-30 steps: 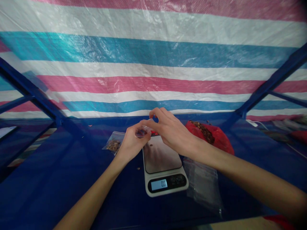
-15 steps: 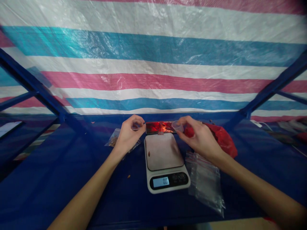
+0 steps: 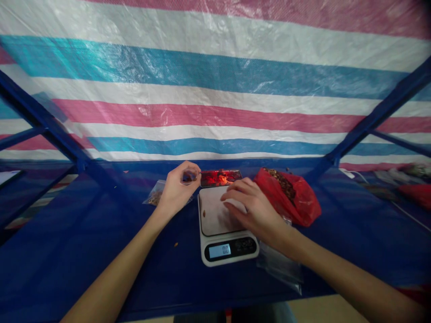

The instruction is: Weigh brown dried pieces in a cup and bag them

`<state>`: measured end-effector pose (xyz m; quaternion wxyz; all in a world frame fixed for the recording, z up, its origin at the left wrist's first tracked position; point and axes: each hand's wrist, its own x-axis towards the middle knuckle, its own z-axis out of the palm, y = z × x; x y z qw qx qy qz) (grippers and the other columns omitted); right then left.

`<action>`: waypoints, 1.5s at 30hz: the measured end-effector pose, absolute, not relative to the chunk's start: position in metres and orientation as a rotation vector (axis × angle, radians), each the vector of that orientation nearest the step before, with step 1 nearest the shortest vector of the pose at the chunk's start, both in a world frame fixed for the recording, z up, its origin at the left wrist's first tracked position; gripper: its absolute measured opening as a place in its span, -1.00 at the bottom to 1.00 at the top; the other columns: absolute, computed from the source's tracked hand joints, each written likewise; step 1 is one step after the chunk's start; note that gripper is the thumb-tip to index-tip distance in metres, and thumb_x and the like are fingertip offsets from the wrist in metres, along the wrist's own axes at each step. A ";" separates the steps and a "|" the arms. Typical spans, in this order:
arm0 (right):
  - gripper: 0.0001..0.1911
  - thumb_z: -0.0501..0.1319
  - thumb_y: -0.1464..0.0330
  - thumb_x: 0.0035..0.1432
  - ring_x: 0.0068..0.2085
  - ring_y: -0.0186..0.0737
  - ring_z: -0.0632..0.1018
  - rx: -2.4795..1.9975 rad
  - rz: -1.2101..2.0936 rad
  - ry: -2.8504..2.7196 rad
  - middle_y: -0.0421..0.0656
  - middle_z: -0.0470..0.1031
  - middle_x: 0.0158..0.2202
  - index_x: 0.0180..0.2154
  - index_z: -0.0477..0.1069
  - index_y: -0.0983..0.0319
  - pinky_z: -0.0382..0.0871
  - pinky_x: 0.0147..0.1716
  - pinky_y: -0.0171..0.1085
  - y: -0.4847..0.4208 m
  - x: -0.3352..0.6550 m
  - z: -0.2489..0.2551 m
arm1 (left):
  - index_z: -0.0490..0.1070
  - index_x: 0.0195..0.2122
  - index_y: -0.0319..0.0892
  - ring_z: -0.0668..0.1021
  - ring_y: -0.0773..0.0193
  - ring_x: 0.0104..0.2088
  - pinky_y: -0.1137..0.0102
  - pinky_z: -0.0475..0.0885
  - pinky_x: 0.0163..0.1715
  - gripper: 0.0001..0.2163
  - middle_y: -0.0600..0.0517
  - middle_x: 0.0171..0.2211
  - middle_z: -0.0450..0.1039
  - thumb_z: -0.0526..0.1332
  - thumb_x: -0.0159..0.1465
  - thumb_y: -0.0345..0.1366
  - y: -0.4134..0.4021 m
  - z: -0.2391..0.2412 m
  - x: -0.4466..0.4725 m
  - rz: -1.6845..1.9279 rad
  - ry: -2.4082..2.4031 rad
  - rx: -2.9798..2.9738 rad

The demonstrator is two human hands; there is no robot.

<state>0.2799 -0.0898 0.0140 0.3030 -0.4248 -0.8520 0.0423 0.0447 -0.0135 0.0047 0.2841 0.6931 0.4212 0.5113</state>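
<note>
My left hand (image 3: 180,186) is curled round a small clear plastic cup (image 3: 189,176), left of a phone (image 3: 220,178) with a red picture on its screen. Over the metal plate of a white kitchen scale (image 3: 213,207), my right hand (image 3: 247,204) hovers with its fingers bent and apart; nothing shows in them. A single brown seed-like piece (image 3: 204,214) lies at the left of the plate. The display (image 3: 219,250) reads 0.0. Behind my left hand, a small zip bag (image 3: 154,197) with brown pieces is partly hidden.
A red plastic bag (image 3: 308,202) full of brown pieces (image 3: 284,184) stands open at the right. Clear zip bags (image 3: 281,267) lie under my right forearm. One loose brown piece (image 3: 175,244) is on the blue table (image 3: 151,278). Blue frame bars rise at both sides.
My right hand has moved left and down from beside the phone to over the scale plate. The clear cup it held no longer shows in it. My left hand still holds its cup.
</note>
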 end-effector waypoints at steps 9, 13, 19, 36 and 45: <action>-0.94 0.41 0.43 0.31 -0.13 -0.09 0.46 -0.982 0.204 -2.511 -0.14 0.57 -0.23 -0.27 0.65 0.18 0.29 -0.13 -0.15 -0.065 0.233 -0.003 | 0.50 -0.31 -0.14 0.59 0.29 -0.36 0.44 0.47 -0.34 -0.93 0.07 -0.36 0.57 0.29 0.18 -0.33 -0.015 0.006 0.044 1.294 1.120 1.880; -0.94 0.42 0.47 0.28 -0.14 -0.08 0.46 -0.967 0.175 -2.529 -0.12 0.57 -0.24 -0.27 0.61 0.23 0.30 -0.13 -0.15 -0.065 0.232 -0.005 | 0.50 -0.31 -0.14 0.58 0.29 -0.34 0.44 0.45 -0.33 -0.93 0.08 -0.36 0.56 0.28 0.16 -0.37 -0.011 0.003 0.042 1.273 1.109 1.897; -0.90 0.37 0.53 0.32 -0.14 -0.10 0.48 -0.970 0.176 -2.279 -0.13 0.57 -0.24 -0.27 0.55 0.26 0.31 -0.08 -0.14 -0.067 0.235 0.026 | 0.52 -0.31 -0.14 0.57 0.26 -0.31 0.40 0.43 -0.27 -0.89 0.07 -0.35 0.57 0.29 0.13 -0.43 -0.008 -0.005 0.040 1.238 1.114 1.931; -0.77 0.20 0.55 0.40 -0.15 -0.14 0.56 -0.770 0.111 -2.050 -0.12 0.59 -0.18 -0.10 0.58 0.17 0.44 -0.11 -0.14 -0.071 0.211 0.031 | 0.57 -0.35 -0.17 0.60 0.25 -0.31 0.38 0.48 -0.26 -0.86 0.02 -0.34 0.61 0.39 0.13 -0.22 -0.006 0.009 0.031 1.311 1.047 1.687; -0.78 0.22 0.54 0.37 -0.02 -0.01 0.56 -1.172 0.163 -2.407 -0.04 0.62 -0.11 -0.09 0.62 0.22 0.40 0.03 -0.08 -0.056 0.223 0.024 | 0.57 -0.28 -0.17 0.43 0.40 -0.60 0.48 0.31 -0.63 -0.80 0.09 -0.47 0.52 0.40 0.14 -0.18 -0.001 0.001 0.030 1.314 1.066 1.466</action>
